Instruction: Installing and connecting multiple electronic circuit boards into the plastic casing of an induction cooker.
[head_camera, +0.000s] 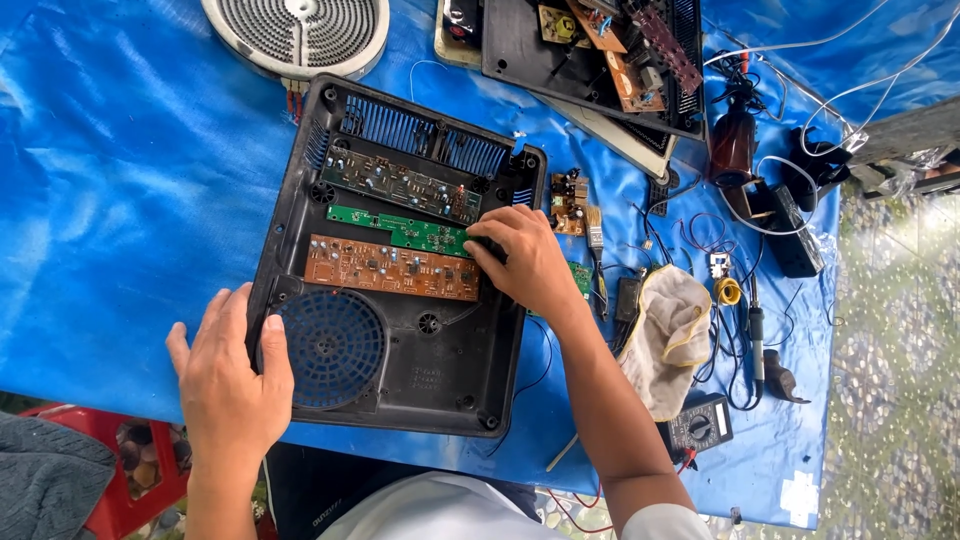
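The right hand (528, 262) is pinching with bent fingers at the right end of the green circuit board (400, 231), while the left hand (232, 375) is lying flat and open on the near-left corner of the black housing (440, 355). Inside the housing, the green board is lying between a dark board (400, 183) and a brown board (390, 268), all running left to right. The housing is resting on a blue tarp (120, 200); right of it a multimeter (700, 425) is lying.
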